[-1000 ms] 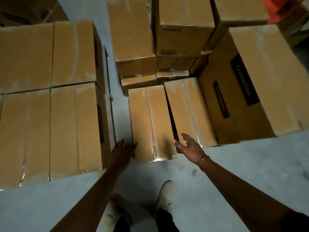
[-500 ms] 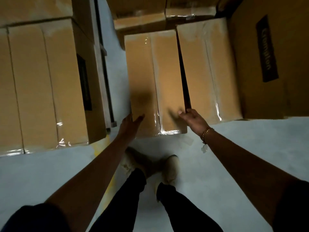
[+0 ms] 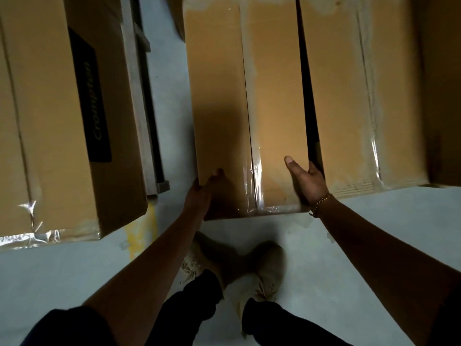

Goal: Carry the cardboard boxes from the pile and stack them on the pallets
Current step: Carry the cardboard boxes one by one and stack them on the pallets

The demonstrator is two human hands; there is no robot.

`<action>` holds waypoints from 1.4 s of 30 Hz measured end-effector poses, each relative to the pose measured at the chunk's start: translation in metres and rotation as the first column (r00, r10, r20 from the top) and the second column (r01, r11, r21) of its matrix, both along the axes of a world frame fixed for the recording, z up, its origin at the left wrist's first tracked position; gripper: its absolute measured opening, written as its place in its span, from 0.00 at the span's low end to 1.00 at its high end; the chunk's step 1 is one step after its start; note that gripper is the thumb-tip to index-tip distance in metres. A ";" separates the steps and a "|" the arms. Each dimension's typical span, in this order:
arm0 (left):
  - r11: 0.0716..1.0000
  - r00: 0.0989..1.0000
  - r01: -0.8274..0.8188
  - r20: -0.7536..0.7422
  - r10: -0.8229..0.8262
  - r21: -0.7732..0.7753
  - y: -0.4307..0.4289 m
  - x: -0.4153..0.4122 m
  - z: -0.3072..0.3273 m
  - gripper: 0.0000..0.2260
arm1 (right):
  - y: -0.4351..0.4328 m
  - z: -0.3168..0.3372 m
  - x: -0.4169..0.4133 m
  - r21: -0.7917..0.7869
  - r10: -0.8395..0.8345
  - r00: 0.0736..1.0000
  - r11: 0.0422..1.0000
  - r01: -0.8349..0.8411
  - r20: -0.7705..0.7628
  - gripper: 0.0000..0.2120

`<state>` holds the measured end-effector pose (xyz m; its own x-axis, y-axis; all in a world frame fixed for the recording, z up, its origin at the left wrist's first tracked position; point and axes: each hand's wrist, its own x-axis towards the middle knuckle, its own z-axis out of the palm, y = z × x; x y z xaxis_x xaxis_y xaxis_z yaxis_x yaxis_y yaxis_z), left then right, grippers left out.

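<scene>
Two hands on one box (image 3: 247,108). It is long, brown and sealed down the middle with clear tape (image 3: 255,188), and lies lengthways on the floor (image 3: 374,245), its near end between the hands.

Left hand (image 3: 199,193): grips the near left corner, thumb over the top edge, fingers wrapped down the side wall and out of sight.

Right hand (image 3: 309,181): grips the right edge near the same end, thumb flat on the top face, fingers curled down into the dark gap beside the box. Bracelet (image 3: 320,202) at that wrist.

Beyond the right hand, across that narrow gap: second box (image 3: 361,96), same make, lying parallel and also taped. Whether the two touch lower down cannot be told.

Out past the left hand, across a strip of bare floor: pallet (image 3: 139,96), its wooden edge showing, with a larger labelled box (image 3: 50,121) sitting on it. The black label (image 3: 91,101) faces up, and loose tape shines at the near corner.

Below the hands, toward the body: pale shoes (image 3: 269,268), dark trousers. Yellow mark (image 3: 141,231) on the floor by the left forearm.
</scene>
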<state>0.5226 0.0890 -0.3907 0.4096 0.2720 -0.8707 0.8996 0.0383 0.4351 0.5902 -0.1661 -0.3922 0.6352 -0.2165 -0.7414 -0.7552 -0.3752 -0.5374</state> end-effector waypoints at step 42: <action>0.944 0.878 -0.299 0.429 0.214 0.141 0.271 -0.207 0.635 0.44 | 0.287 0.624 -0.136 0.215 0.198 0.933 0.939 -0.269 0.300 0.29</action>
